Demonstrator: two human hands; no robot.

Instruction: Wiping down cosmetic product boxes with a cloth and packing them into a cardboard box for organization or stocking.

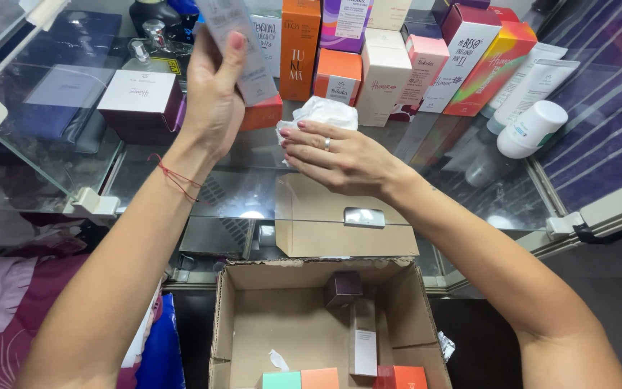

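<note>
My left hand (214, 94) is raised over a glass shelf (239, 191) and grips a tall, slim grey box (242, 47), tilted. My right hand (336, 155), with a ring on one finger, presses a crumpled white cloth (322, 115) onto the glass just right of the grey box. Behind both hands stand several upright cosmetic boxes, among them a tall orange box (299, 47) and a white box (381, 79).
An open cardboard box (242, 317) below the shelf holds several small cartons. A white roll-on bottle (530, 130) and white tubes (534, 83) lie at the right. A dark purple box with a white lid (140, 101) sits at the left. Pink fabric (1, 302) lies at lower left.
</note>
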